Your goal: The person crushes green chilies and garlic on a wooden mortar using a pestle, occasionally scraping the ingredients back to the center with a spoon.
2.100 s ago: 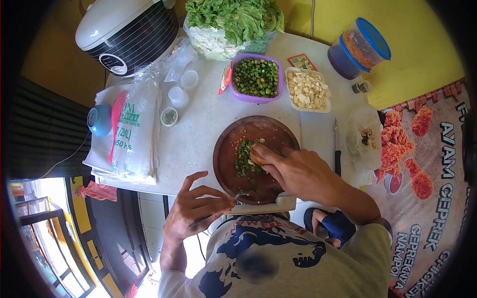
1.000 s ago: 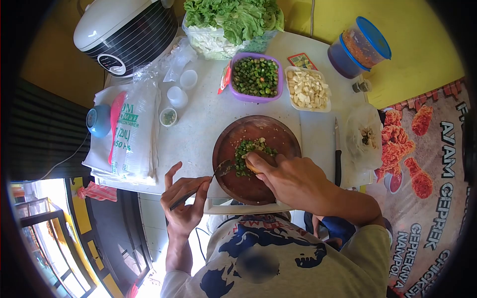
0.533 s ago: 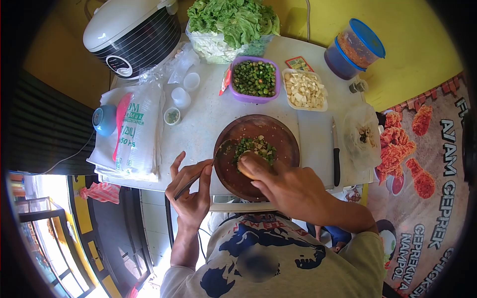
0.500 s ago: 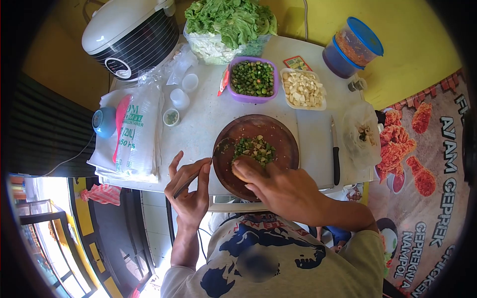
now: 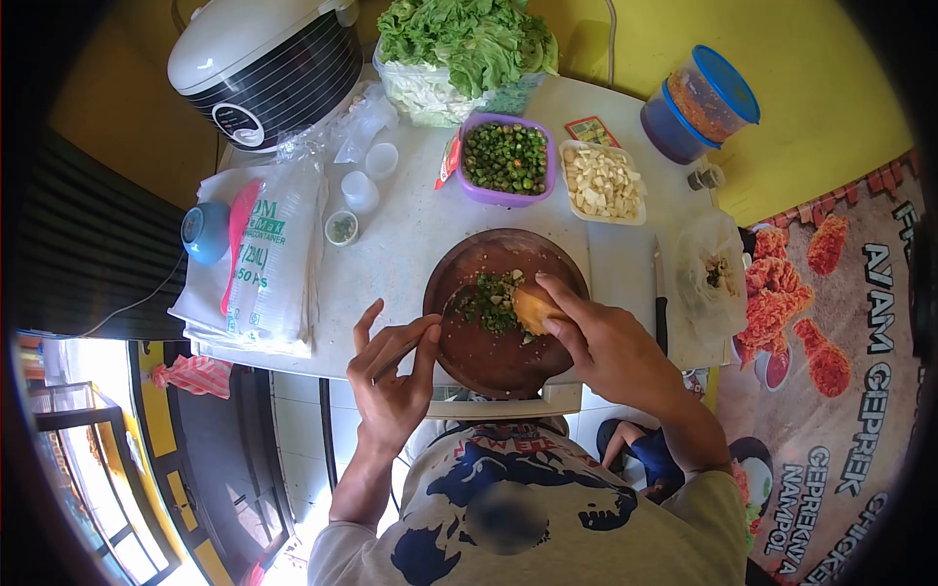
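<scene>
My left hand (image 5: 393, 386) is at the left rim of a round brown mortar (image 5: 489, 366), closed on the thin handle of a metal spoon (image 5: 399, 359). The spoon's tip reaches over the rim and is hard to make out. Inside the mortar lies a heap of chopped green chillies (image 5: 489, 305) with pale garlic pieces. My right hand (image 5: 616, 347) grips a yellow-brown wooden pestle (image 5: 534, 307), its rounded end against the right side of the heap. Behind the mortar stand a purple tub of cut green chillies (image 5: 505, 159) and a white tray of peeled garlic (image 5: 601, 181).
A knife (image 5: 660, 308) lies right of the mortar, near a plastic bag (image 5: 703, 283). Small plastic cups (image 5: 360, 193), plastic packs (image 5: 264, 283) and a blue bowl (image 5: 203, 232) sit leftward. At the back are a rice cooker (image 5: 269, 83), lettuce (image 5: 469, 44) and blue-lidded containers (image 5: 699, 103).
My right hand has moved right and tilted, bringing the pestle into sight at the heap's right side. The heap looks more gathered to the left. My left hand keeps the spoon at the rim.
</scene>
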`<state>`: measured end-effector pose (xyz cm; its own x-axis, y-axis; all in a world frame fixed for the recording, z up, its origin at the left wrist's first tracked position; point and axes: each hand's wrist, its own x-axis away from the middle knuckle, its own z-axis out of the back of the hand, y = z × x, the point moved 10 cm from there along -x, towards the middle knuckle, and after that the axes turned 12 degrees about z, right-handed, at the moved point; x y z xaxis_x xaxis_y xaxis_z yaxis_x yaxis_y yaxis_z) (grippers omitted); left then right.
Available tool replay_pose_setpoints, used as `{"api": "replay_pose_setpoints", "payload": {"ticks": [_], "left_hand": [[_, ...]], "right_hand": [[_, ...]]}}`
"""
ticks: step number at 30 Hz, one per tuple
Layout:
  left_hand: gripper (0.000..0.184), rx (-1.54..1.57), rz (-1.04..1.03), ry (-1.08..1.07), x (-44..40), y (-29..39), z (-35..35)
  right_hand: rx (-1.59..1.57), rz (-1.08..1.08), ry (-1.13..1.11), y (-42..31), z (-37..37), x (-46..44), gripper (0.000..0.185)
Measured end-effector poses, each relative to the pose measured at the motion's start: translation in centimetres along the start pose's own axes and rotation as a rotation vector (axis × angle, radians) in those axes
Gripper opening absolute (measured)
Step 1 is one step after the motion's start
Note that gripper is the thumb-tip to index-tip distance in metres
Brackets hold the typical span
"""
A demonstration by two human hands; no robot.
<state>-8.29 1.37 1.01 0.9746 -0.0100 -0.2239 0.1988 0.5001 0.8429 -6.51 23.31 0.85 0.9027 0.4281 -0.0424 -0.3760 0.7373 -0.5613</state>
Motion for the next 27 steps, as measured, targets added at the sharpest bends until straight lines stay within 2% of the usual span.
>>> {"api": "replay_pose_setpoints", "payload": {"ticks": [2,5,7,11,13,16,20,23,27], "left_hand": [[0.008,0.036,-0.006,-0.027,0.2,0.2,-0.3],[0.008,0.038,-0.002,-0.016,-0.1,0.2,0.1],[0.007,0.033,-0.005,-0.009,-0.3,0.1,0.3],[0.007,0.018,0.017,0.003,-0.6,-0.4,0.9],[0.007,0.03,0.026,0.004,-0.8,-0.5,0.7],[0.007,0.011,0.034,0.015,-1.0,-1.0,1.3],[0.006,-0.032,0.031,0.041,-0.3,-0.7,2.0],[0.006,-0.048,0.055,0.055,0.5,-1.0,2.5],[0.006,-0.022,0.078,-0.032,1.3,-0.2,0.9]], "right_hand": [[-0.067,-0.035,-0.048,0.2,-0.8,0.2,0.049],[-0.013,0.038,-0.124,-1.8,-2.6,-0.6,0.05],[0.189,0.036,-0.178,-3.1,-2.7,-1.5,0.051],[0.238,0.061,-0.254,-3.6,-2.1,-3.3,0.052],[0.212,0.073,-0.45,-3.6,-3.0,-4.1,0.051],[0.203,0.156,-0.359,-3.4,-2.5,-3.9,0.049],[0.247,0.137,-0.409,-3.7,-3.1,-3.9,0.047],[0.194,0.138,-0.336,-3.0,-2.7,-3.6,0.047],[0.127,0.018,-0.381,-2.2,-1.2,-3.5,0.047]]}}
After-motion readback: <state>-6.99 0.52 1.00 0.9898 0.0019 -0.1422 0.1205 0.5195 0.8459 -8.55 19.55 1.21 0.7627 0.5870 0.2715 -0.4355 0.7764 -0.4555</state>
